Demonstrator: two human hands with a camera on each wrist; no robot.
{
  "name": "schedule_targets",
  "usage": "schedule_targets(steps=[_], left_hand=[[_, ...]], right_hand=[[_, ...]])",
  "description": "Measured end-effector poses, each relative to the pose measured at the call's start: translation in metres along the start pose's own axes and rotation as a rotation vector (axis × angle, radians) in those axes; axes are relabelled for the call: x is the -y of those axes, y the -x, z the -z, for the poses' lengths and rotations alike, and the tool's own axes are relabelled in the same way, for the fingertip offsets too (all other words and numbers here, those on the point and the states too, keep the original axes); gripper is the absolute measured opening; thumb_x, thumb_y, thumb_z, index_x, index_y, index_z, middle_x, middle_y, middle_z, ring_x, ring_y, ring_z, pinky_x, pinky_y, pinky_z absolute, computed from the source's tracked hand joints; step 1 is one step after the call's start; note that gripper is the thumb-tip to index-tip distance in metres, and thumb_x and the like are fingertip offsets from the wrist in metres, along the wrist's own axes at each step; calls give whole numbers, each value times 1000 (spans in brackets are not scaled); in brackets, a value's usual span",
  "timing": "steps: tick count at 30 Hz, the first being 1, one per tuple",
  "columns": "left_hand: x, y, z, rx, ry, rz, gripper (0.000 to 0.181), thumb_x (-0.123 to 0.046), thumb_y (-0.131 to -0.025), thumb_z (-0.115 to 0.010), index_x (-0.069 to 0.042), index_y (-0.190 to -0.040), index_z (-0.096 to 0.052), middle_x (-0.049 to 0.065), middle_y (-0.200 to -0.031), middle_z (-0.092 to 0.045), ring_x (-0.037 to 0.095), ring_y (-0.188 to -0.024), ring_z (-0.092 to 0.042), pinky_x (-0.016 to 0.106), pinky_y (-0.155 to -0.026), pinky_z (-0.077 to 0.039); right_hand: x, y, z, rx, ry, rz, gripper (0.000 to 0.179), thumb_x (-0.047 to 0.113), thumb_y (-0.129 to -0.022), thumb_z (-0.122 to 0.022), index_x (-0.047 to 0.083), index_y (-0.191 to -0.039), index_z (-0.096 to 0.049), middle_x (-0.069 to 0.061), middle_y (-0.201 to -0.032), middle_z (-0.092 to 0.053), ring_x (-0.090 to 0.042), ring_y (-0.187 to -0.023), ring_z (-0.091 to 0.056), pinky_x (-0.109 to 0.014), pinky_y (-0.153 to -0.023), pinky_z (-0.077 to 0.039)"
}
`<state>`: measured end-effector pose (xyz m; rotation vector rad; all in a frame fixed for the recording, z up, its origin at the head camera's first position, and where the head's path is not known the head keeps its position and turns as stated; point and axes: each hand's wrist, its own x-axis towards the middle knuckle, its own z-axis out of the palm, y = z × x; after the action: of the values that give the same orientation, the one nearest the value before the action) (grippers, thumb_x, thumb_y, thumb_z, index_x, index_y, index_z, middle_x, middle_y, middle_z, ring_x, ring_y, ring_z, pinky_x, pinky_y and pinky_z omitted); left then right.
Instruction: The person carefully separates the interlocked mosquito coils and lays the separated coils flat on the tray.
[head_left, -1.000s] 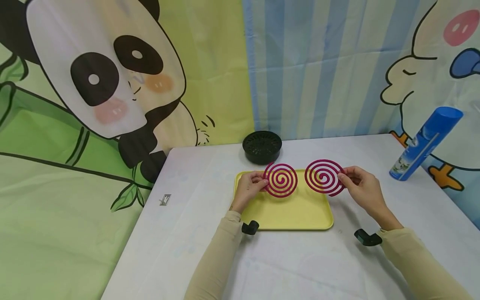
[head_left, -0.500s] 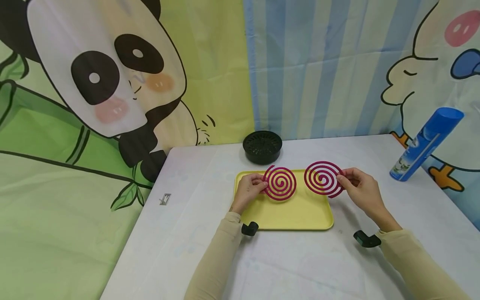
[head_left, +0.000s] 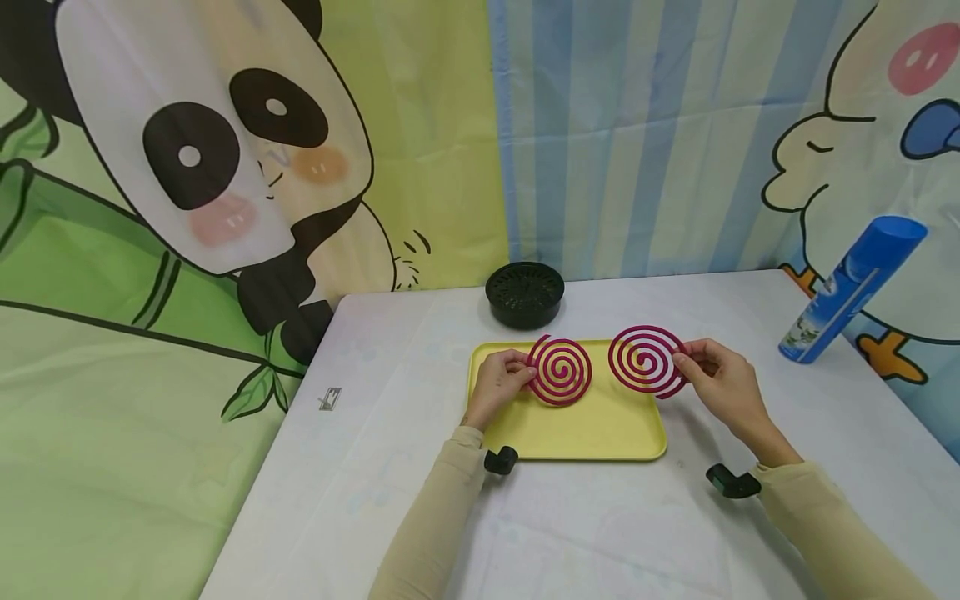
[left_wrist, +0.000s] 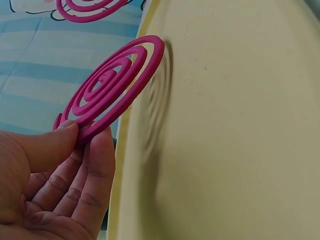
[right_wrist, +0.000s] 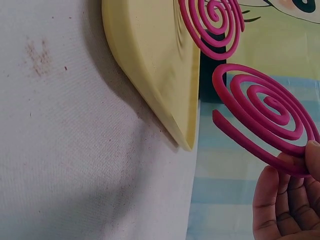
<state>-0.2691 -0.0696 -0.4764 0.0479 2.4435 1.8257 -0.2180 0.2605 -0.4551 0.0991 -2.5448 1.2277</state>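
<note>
My left hand (head_left: 498,385) pinches the outer ring of a magenta mosquito coil (head_left: 562,372) between thumb and fingers. In the left wrist view that coil (left_wrist: 111,82) is tilted above the tray, its shadow on the surface. My right hand (head_left: 722,385) pinches a second mosquito coil (head_left: 645,360) by its right edge, above the tray's far right part. The right wrist view shows this coil (right_wrist: 260,107) with its free outer end loose. The two coils are apart, side by side. Beneath them lies a yellow tray (head_left: 585,437) on the white table.
Behind the tray stands a round black holder (head_left: 525,296) with a slotted top. A blue spray can (head_left: 852,287) stands at the table's right edge. A small printed mark (head_left: 330,399) is on the tablecloth at left. Cartoon curtains (head_left: 420,142) hang behind the table.
Both coils have sunk slightly toward the tray, still pinched. The left coil has also turned or tilted a little. The tray, black holder and can have stayed put.
</note>
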Motion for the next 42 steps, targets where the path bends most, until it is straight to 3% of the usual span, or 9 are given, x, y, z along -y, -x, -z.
schedule_targets(steps=[20,28,42], left_hand=[[0,6,-3,-8,-75,3,12,-7,-94,-72,-1,-104,-72,9,-85,-73,16,-74,-70,36,-73,-63],[-2,8,-4,-8,-103,18,20,-9,-94,-72,0,-111,-71,10,-86,-75,23,-76,-74,36,-69,-62],[-1,8,-7,-10,-136,15,26,-11,-95,-71,0,-118,-68,11,-85,-74,24,-69,-73,32,-61,-61]], right_hand=[[-3,4,-1,-5,-9,-5,31,30,-102,-62,1,-112,-63,-16,-99,-67,-9,-79,-60,-9,-64,-51],[-6,5,-1,2,-10,-23,32,31,-102,-61,1,-113,-63,-16,-100,-67,-10,-79,-59,-10,-63,-51],[-6,6,-1,-1,-7,-36,31,31,-103,-61,2,-114,-63,-15,-100,-67,-10,-80,-60,-11,-64,-52]])
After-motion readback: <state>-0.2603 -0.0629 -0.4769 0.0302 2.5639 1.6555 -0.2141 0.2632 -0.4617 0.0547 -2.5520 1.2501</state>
